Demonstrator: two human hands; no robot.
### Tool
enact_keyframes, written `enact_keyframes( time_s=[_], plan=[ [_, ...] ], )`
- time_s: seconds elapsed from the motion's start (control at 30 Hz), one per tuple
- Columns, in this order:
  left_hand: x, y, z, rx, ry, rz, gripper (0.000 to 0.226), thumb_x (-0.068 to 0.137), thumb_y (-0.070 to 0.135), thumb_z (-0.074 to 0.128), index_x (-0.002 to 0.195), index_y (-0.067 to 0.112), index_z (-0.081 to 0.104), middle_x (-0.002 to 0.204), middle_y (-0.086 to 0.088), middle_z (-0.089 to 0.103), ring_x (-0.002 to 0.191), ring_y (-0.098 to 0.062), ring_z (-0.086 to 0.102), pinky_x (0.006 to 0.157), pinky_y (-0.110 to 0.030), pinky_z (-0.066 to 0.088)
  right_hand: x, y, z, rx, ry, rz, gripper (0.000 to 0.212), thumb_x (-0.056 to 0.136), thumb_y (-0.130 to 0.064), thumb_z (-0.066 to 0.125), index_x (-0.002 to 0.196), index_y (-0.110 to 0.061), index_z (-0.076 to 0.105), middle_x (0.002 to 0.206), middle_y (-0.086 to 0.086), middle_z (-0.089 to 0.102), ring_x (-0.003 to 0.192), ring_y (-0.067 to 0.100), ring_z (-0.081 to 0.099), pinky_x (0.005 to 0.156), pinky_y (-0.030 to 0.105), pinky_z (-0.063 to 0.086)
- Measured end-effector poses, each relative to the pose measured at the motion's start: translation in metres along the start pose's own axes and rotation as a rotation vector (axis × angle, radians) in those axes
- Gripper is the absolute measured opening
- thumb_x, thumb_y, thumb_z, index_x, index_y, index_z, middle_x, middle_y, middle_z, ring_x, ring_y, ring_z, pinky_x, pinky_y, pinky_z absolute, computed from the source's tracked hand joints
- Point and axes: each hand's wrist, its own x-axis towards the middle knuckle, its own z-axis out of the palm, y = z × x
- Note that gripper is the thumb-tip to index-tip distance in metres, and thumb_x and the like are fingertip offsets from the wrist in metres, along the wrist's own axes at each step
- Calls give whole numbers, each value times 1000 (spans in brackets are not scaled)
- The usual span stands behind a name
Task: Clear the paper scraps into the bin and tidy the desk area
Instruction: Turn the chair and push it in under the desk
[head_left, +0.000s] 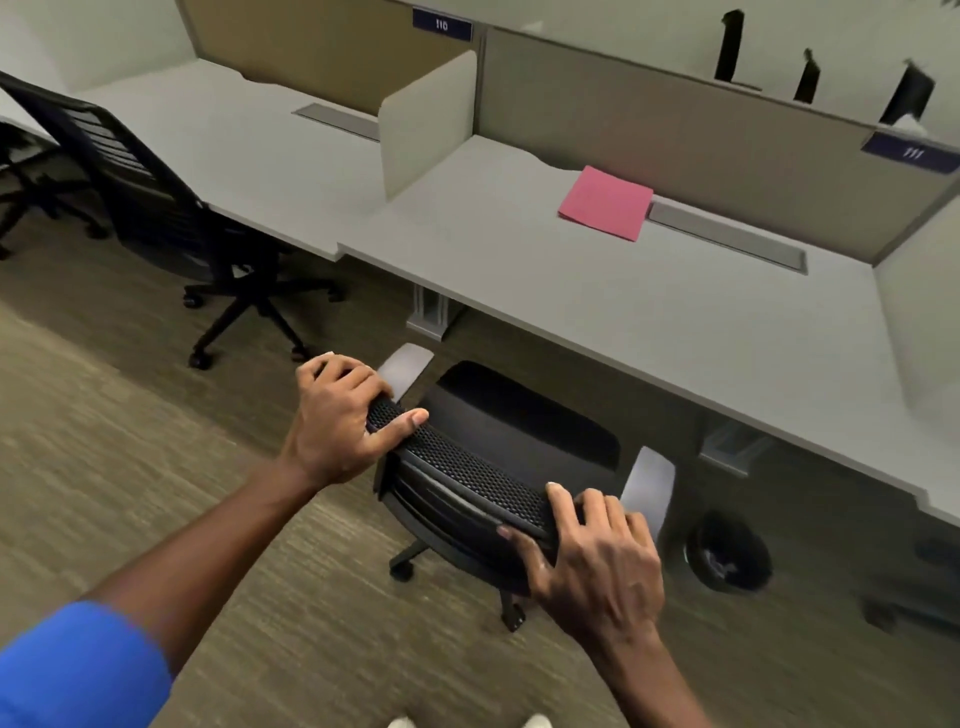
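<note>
Bin (727, 553): one, under bench (597, 306); one pink sheet (605, 201) on top. Left hand (340, 423) and right hand (597, 558): each grip closed on one chair backrest (462, 467).

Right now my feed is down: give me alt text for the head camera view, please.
Both hands, left hand and right hand, grip the top of a black office chair facing a grey desk. A pink paper lies on the desk near the rear partition. A dark bin stands on the carpet under the desk, right of the chair.
</note>
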Motion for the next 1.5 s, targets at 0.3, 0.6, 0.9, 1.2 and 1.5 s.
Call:
enact_keyframes(
  time_s=[0.3, 0.6, 0.9, 1.2, 1.5],
  plan=[
    [40, 19, 38, -2, -22, -11, 57, 92, 83, 44, 89, 31, 70, 95, 16, 71, 108, -13, 60, 105, -46, 35, 41, 43, 7, -45, -47, 8, 75, 92, -85, 38, 125, -22, 64, 97, 5, 62, 85, 29, 60, 74, 42, 49],
    [93, 39, 75, 32, -98, -23, 59, 93, 85, 38, 93, 34, 67, 100, 17, 69, 110, -11, 57, 106, -42, 33, 93, 90, 21, -55, -77, -10, 75, 92, -83, 41, 124, -19, 66, 97, 5, 64, 83, 26, 62, 73, 42, 54],
    [145, 71, 120, 36, -88, -42, 53, 95, 83, 40, 98, 36, 65, 104, 18, 68, 110, -10, 56, 103, -41, 34, 152, 153, 44, -37, -17, -3, 83, 88, -92, 36, 111, -19, 69, 92, 4, 65, 78, 24, 61, 69, 39, 54],
    [186, 104, 154, 36, -62, -74, 56, 96, 81, 38, 97, 33, 68, 100, 14, 70, 107, -12, 57, 102, -43, 35, 192, 211, 68, -59, 8, -25, 83, 86, -94, 35, 113, -22, 67, 96, 4, 67, 83, 26, 64, 73, 40, 55],
    [216, 115, 179, 60, -63, -63, 58, 100, 74, 34, 93, 29, 70, 97, 9, 74, 104, -18, 59, 99, -45, 38, 216, 232, 75, -17, 94, 4, 82, 85, -95, 37, 106, -22, 68, 94, 0, 69, 82, 21, 65, 70, 35, 54]
  ],
)
